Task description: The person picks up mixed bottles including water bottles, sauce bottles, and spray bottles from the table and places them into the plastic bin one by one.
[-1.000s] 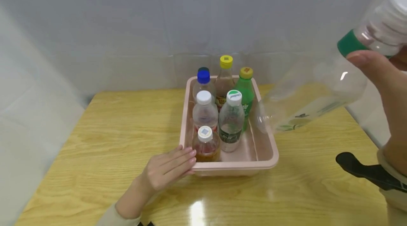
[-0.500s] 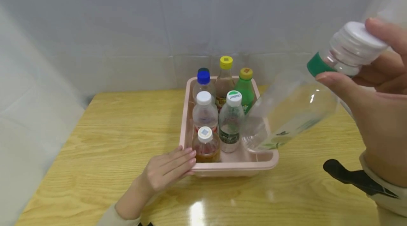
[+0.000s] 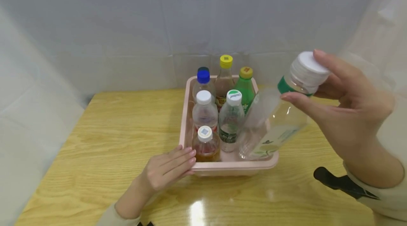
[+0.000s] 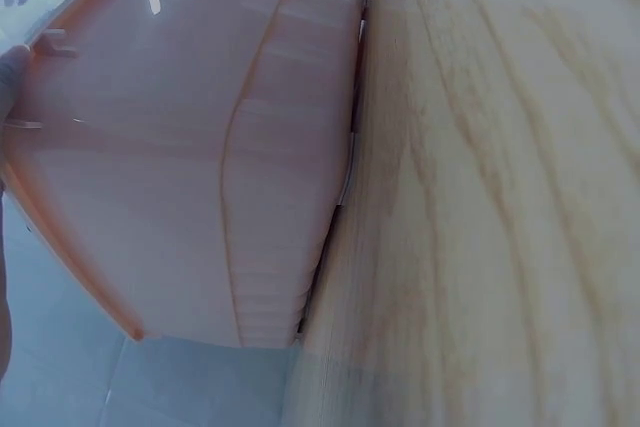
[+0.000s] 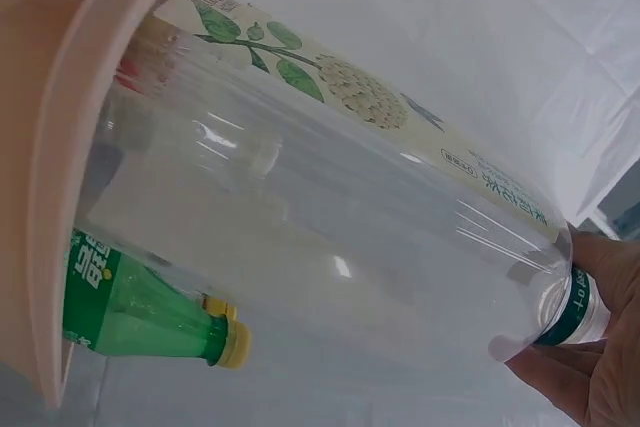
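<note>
A large clear plastic bottle (image 3: 275, 132) with a white cap and green neck band is tilted, its base inside the right front of the pink bin (image 3: 235, 165). My right hand (image 3: 356, 116) grips it at the neck, thumb on the green band and a finger on the cap. In the right wrist view, the bottle (image 5: 370, 187) shows a printed leafy label and crosses the bin's rim (image 5: 60, 147). Fingers fairly straight, my left hand (image 3: 168, 169) rests on the bin's front left corner. The left wrist view shows the bin's outer wall (image 4: 170, 147).
Several bottles stand in the bin, among them a green bottle (image 3: 245, 86), a yellow-capped bottle (image 3: 225, 77), a blue-capped bottle (image 3: 203, 83) and a short bottle with brown liquid (image 3: 206, 152). The wooden table (image 3: 133, 123) meets a pale sheet (image 3: 127, 35) behind.
My right hand has moved left and down with the clear bottle, bringing its base from over the bin's right rim to inside the bin. The left hand has stayed put.
</note>
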### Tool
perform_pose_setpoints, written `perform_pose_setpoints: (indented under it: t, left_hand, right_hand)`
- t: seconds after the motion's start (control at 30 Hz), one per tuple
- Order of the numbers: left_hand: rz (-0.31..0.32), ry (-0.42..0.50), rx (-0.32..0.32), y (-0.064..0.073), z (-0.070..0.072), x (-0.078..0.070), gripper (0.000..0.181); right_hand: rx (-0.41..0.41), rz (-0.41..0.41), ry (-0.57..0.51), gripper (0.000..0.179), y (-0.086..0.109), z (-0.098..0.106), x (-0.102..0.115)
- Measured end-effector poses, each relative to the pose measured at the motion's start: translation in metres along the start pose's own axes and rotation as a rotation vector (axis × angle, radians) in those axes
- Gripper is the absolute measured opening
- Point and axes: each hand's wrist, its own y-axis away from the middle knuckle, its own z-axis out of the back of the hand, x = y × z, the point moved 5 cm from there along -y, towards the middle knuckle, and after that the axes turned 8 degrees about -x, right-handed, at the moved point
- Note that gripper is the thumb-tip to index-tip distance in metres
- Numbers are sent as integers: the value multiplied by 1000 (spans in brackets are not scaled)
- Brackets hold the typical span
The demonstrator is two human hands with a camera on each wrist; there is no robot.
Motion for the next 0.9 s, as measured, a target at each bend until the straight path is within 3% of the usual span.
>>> perform_pose_setpoints:
  t: [0.23, 0.43, 0.9]
  left_hand:
    - [-24, -1, -8, -2, -1, 2, 17]
    - [-20, 4, -8, -3, -1, 2, 17]
    - [-11, 4, -3, -2, -1, 0, 16]
  right_hand:
    - [38, 40, 155, 55, 14, -17, 7]
    - [89, 136, 295, 58, 28, -27, 7]
    - [172, 219, 403, 53, 55, -32, -3]
